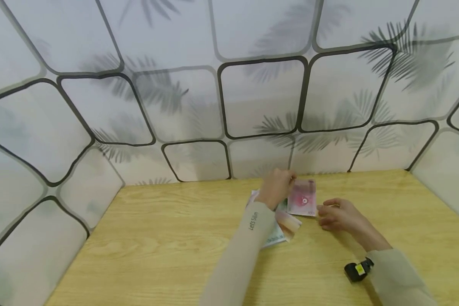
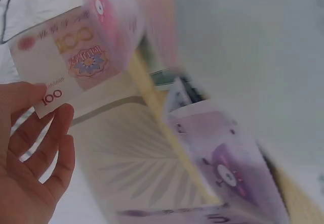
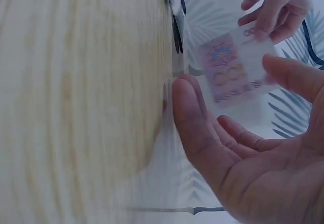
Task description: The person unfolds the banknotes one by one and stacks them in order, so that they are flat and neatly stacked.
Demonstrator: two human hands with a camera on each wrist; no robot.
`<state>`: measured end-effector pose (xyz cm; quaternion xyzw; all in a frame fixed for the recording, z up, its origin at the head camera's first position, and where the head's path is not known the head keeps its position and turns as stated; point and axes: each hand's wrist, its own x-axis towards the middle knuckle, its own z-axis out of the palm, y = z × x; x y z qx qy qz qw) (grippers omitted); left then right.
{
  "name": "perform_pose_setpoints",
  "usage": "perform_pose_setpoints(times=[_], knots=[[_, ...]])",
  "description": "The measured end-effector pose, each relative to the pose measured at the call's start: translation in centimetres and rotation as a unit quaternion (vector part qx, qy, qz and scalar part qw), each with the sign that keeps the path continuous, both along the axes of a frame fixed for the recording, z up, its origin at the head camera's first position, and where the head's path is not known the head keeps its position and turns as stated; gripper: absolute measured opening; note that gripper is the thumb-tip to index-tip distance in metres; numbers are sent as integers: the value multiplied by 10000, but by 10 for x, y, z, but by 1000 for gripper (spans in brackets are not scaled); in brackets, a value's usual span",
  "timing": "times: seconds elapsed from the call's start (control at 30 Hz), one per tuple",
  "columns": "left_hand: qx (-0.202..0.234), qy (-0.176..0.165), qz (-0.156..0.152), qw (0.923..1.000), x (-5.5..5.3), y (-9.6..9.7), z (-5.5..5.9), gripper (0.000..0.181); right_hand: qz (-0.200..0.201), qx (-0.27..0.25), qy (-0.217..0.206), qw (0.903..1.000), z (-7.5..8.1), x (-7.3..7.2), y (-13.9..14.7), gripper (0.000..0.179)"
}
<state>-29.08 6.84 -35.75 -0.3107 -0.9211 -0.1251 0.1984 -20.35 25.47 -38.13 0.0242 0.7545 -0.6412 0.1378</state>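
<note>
Head view first: nearest the camera, the left sleeve [image 1: 239, 255] runs up the middle of the frame, and off to the right a black wrist camera [image 1: 358, 269] sits strapped on the right arm. Follow the sleeve up and there is the left hand [image 1: 276, 187], its grip pinched on a pink note [image 1: 303, 198], held up off the tabletop [image 1: 168, 238]. The note hangs from the fingertips, to the right of the hand. Beneath the left wrist, more notes [image 1: 284, 229] lie flat on the tabletop in a loose pile. The right hand [image 1: 338, 216] rests just right of the pink note, apart from it, fingers loosely curled, holding nothing. Palm-leaf panels [image 1: 260, 97] wall in the tabletop behind.

Left wrist view: the left hand [image 2: 30, 153] fills the lower left corner. The pink note [image 2: 71, 57], marked 100, has its lower corner pinched between thumb and fingertips, and the rest of it stands up and away from the grip. Below right, blurred, a purple note [image 2: 223, 168] lies over the tabletop.

Right wrist view: the right hand [image 3: 253, 153] is close up, palm showing, fingers relaxed and spread, gripping nothing. Beyond its fingertips hangs the pink note [image 3: 230, 70], with the left hand [image 3: 276, 6] pinching its top edge. The tabletop [image 3: 81, 102] fills the left half, blurred.
</note>
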Motion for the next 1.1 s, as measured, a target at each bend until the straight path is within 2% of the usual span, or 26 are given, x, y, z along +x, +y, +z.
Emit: perform_pose_setpoints(times=[0.07, 0.17, 0.33, 0.43, 0.53, 0.6, 0.7, 0.83, 0.93, 1.0, 1.1], knots=[[418, -75, -54, 9991, 0, -4, 4, 14, -92, 150, 82, 9998, 1, -1, -2, 62], [1027, -403, -97, 9938, 0, -10, 11, 15, -300, 334, 216, 9988, 5, -3, -4, 59], [1967, -919, -123, 9761, 2, -19, 20, 13, -544, 416, 563, 9961, 10, -6, -4, 52], [2451, -1369, -246, 9595, 4, -23, 22, 12, -643, 198, 781, 9947, 11, -7, -3, 48], [2872, -1932, -411, 9373, 9, -29, 23, 14, -704, -364, 969, 9921, 11, -5, -2, 46], [3025, -2217, -496, 9257, 12, -34, 24, 17, -698, -887, 1089, 9876, 11, -4, -2, 47], [3101, -2469, -572, 9163, 19, -45, 30, 25, -601, -1440, 1226, 9801, 13, -3, -4, 50], [3144, -2613, -541, 9110, 26, -61, 39, 33, -402, -1483, 1375, 9785, 16, -2, -8, 49], [3175, -2689, -563, 9076, 31, -71, 43, 32, -270, -1479, 1429, 9783, 19, -1, -11, 42], [3263, -2815, -617, 9003, 33, -77, 44, 31, -171, -1590, 1440, 9766, 19, 0, -12, 32], [3485, -3057, -674, 8835, 36, -85, 41, 29, 68, -1720, 1453, 9743, 20, 0, -14, 20]])
